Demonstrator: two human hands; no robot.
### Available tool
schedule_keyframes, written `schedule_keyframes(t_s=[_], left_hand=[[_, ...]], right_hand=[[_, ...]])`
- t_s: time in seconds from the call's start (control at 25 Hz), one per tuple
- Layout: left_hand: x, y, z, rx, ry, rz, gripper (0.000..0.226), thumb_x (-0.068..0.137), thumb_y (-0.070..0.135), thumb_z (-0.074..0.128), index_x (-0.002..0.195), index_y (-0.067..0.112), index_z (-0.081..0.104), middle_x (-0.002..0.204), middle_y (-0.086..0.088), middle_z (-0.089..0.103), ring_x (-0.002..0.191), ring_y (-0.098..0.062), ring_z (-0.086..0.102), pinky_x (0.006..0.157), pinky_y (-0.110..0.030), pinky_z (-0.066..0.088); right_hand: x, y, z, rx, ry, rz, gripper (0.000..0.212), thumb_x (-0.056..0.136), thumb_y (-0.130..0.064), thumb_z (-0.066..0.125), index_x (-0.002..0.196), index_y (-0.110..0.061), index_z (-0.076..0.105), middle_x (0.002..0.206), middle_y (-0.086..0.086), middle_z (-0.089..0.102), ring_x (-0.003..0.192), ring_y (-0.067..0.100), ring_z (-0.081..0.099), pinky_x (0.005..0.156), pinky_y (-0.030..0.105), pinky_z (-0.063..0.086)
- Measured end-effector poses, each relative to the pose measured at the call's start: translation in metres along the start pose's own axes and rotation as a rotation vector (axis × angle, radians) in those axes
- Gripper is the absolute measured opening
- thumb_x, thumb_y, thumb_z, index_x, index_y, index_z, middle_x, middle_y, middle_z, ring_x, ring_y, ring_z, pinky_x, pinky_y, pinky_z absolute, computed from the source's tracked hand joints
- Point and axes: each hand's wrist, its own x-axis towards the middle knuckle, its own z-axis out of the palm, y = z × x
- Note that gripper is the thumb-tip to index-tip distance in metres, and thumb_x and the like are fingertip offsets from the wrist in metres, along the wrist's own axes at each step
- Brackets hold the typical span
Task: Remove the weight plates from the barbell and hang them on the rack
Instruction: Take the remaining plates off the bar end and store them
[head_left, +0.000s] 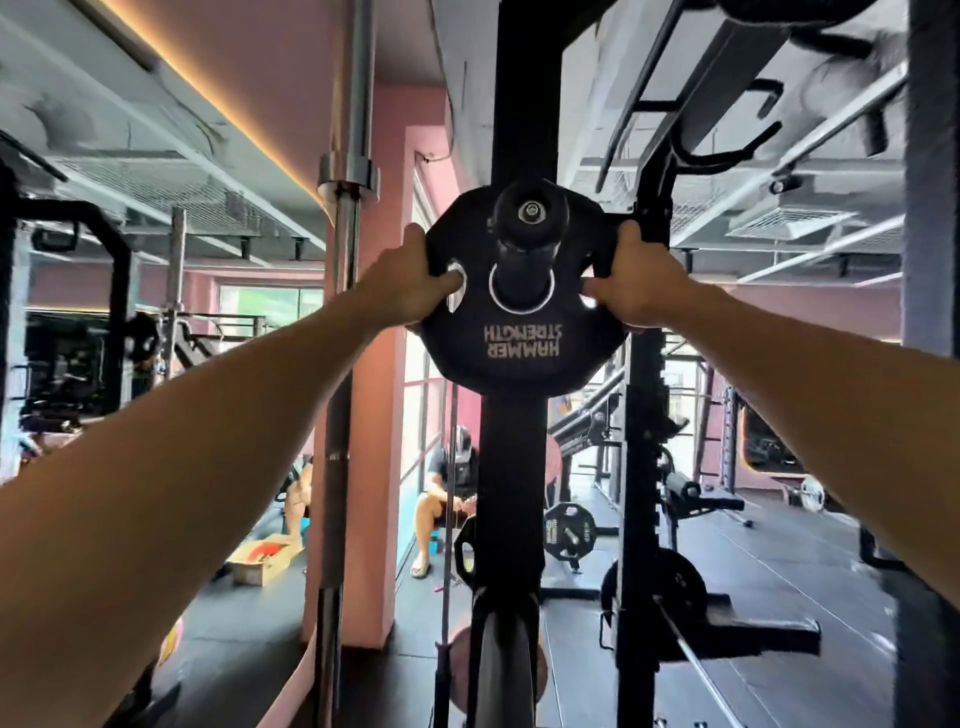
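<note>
Both hands grip one black weight plate (522, 306) high on the black rack upright (524, 93), arms stretched up and forward. The left hand (413, 283) holds the plate's rim at 9 o'clock, fingers over the edge and thumb at the oval grip hole. The right hand (636, 286) clamps the rim at 3 o'clock in the same way, thumb pointing in toward the hub. The plate's centre hole sits around the storage peg (524, 244), which juts toward the camera and ends in a round cap with a bolt at 12 o'clock of the plate's face. The white lettering "HAMMER STRENGTH" reads upside down at 6 o'clock on the plate.

At 9 o'clock of the plate, well apart, a chrome barbell (345, 260) stands upright against a pink pillar (384, 415). Below the plate, beyond the upright, a seated person (447, 499) is on the dark floor (779, 571) side near a window. At 5 o'clock, farther back, a loaded bar with a black plate (571, 535) rests low beside another rack post (641, 467).
</note>
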Motion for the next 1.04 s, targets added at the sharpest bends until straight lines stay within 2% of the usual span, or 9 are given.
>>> schedule_keyframes(t_s=[0.16,0.32,0.52,0.68,0.8,0.88,1.04], left_hand=[[0.006,0.004,0.008,0.139,0.030,0.038,0.047,0.089,0.026,0.059,0.125,0.011,0.034,0.096,-0.016,0.057,0.087,-0.038,0.058,0.075,-0.041,0.047],[-0.008,0.018,-0.003,0.077,0.010,0.045,0.043,0.091,0.017,0.058,0.125,0.005,0.035,0.105,-0.022,0.060,0.095,-0.044,0.059,0.085,-0.050,0.051],[-0.034,0.036,-0.027,0.005,0.054,0.077,0.030,0.093,0.013,0.056,0.107,0.012,0.029,0.093,-0.015,0.054,0.087,-0.039,0.058,0.070,-0.041,0.043],[-0.060,0.057,-0.056,-0.025,0.137,0.093,0.027,0.092,0.015,0.053,0.104,0.014,0.029,0.089,-0.014,0.056,0.080,-0.036,0.056,0.068,-0.039,0.042],[-0.081,0.073,-0.080,-0.003,0.206,0.129,0.024,0.091,0.013,0.051,0.103,0.012,0.031,0.084,-0.010,0.052,0.079,-0.033,0.053,0.069,-0.037,0.037],[-0.098,0.084,-0.096,0.028,0.259,0.147,0.024,0.090,0.014,0.051,0.104,0.012,0.031,0.079,-0.007,0.049,0.078,-0.032,0.050,0.069,-0.037,0.037],[-0.147,0.112,-0.125,0.083,0.287,0.161,0.025,0.088,0.015,0.052,0.098,0.015,0.029,0.066,0.001,0.043,0.067,-0.030,0.046,0.055,-0.035,0.027]], right_hand=[[0.002,-0.005,0.002,-0.123,-0.011,-0.029,0.046,0.093,-0.026,0.058,0.125,-0.003,0.036,0.112,0.026,0.059,0.103,0.044,0.057,0.072,0.035,0.035],[-0.014,-0.022,-0.011,-0.071,-0.038,0.000,0.046,0.095,-0.022,0.057,0.129,-0.002,0.035,0.117,0.027,0.057,0.106,0.043,0.056,0.076,0.037,0.041],[-0.041,-0.039,-0.039,0.009,-0.034,-0.003,0.044,0.095,-0.018,0.057,0.128,-0.001,0.034,0.116,0.026,0.057,0.104,0.044,0.056,0.075,0.037,0.041],[-0.068,-0.053,-0.071,0.036,-0.034,-0.031,0.045,0.096,-0.016,0.055,0.128,0.004,0.031,0.109,0.027,0.056,0.102,0.045,0.058,0.071,0.035,0.037],[-0.089,-0.065,-0.095,0.024,-0.017,-0.053,0.043,0.097,-0.018,0.052,0.126,0.008,0.034,0.115,0.030,0.054,0.101,0.045,0.057,0.070,0.036,0.038],[-0.103,-0.074,-0.108,0.015,0.012,-0.084,0.042,0.097,-0.020,0.052,0.123,0.008,0.034,0.111,0.029,0.055,0.099,0.045,0.058,0.069,0.036,0.037],[-0.141,-0.081,-0.137,0.013,0.007,-0.131,0.042,0.096,-0.021,0.052,0.122,0.005,0.033,0.100,0.025,0.055,0.093,0.042,0.059,0.067,0.035,0.036]])
